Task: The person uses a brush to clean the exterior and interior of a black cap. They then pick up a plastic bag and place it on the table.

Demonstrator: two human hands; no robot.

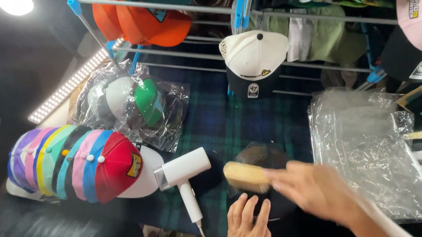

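R hand [313, 189] grips a wooden brush [246, 176], fingers wrapped on its right end, bristles down on a dark cap [258, 156]. L hand [247, 229] lies flat on the cap's near edge, fingers spread wide, holding nothing. Just left of L fingertips: white handheld steamer [183, 173], cord trailing down. Stack of coloured caps [80, 164] further left. Clear plastic bag [367, 147] right of R hand; plaid cloth [222, 125] is open beyond the cap.

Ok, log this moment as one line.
right hand: grips wooden brush over dark cap | left hand: flat on cap | white handheld steamer: lying beside, untouched
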